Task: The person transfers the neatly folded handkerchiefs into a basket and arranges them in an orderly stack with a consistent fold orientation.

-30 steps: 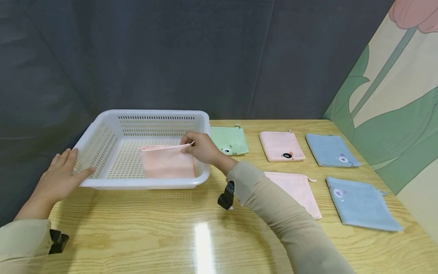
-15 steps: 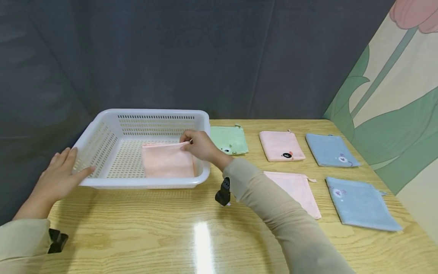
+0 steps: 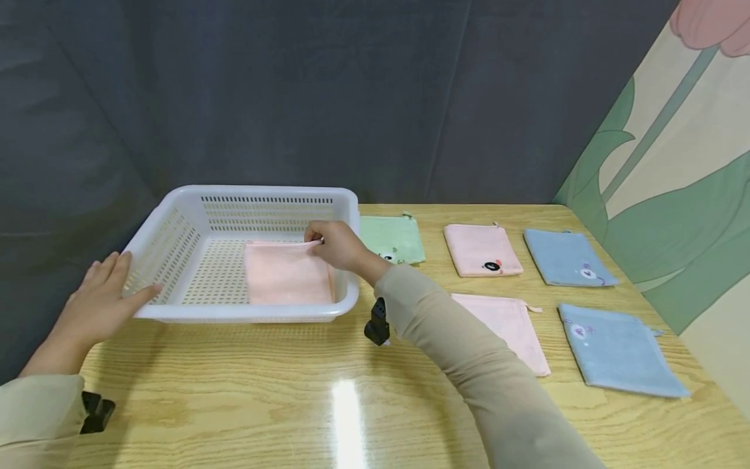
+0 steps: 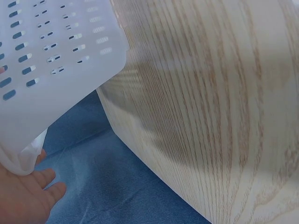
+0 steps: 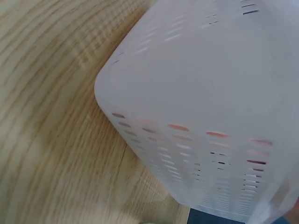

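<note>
A white slotted plastic basket [image 3: 258, 314] stands on the wooden table at the left in the head view. Inside its right half is a folded pink towel [image 3: 287, 273]. My right hand [image 3: 340, 247] reaches over the basket's right rim and pinches the towel's upper right corner between thumb and fingers. My left hand [image 3: 99, 299] rests on the basket's left rim, fingers straight and thumb spread. In the left wrist view, fingertips [image 4: 56, 191] of that hand show beside the basket's rim. The right wrist view shows mostly the basket's outer wall [image 5: 196, 93].
A green towel [image 3: 394, 238] lies right behind the basket's right side. Farther right lie two more pink towels [image 3: 483, 251] and two blue towels [image 3: 568, 257], all flat on the table [image 3: 234, 391]. A dark curtain [image 3: 293, 98] hangs behind the table; a printed curtain is at right.
My right hand has moved slightly left and away from me with the pinched corner, and the pink towel's top edge lies straighter. My left hand stays on the rim.
</note>
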{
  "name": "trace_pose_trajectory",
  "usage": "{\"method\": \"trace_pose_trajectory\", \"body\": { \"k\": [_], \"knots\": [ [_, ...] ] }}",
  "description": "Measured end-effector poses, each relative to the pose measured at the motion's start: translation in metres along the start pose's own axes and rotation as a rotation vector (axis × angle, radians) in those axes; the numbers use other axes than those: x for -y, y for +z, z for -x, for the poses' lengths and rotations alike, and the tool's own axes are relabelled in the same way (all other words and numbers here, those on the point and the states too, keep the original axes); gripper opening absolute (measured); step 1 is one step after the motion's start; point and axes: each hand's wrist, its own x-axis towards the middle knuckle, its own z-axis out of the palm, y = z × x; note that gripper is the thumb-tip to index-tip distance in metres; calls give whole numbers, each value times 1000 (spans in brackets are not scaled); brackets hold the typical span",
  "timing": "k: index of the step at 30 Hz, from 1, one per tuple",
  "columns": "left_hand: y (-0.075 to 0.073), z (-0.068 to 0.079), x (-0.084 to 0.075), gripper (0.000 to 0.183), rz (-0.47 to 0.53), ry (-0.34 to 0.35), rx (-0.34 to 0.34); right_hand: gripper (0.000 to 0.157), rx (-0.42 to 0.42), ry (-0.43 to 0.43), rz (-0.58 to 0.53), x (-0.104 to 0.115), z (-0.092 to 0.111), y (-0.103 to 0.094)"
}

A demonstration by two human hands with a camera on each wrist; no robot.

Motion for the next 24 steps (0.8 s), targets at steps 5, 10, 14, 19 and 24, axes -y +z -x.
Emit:
{"method": "trace_pose_trajectory", "body": {
  "k": [5, 10, 14, 19, 24],
  "knots": [
    [0, 0, 1, 83, -5, 0, 3, 11, 36, -6, 43, 0, -4, 1],
    [0, 0, 0, 82, -5, -2, -1, 10, 70, -11, 81, 0, -8, 1],
    [0, 0, -1, 82, -4, -1, -8, 11, 100, -16, 110, -1, -11, 1],
    [0, 0, 0, 81, -5, 0, -10, 10, 133, -34, 172, -2, -16, 3],
    [1, 0, 0, 81, -4, 2, -4, 9, 168, -36, 202, -3, -19, 5]
  ]
}}
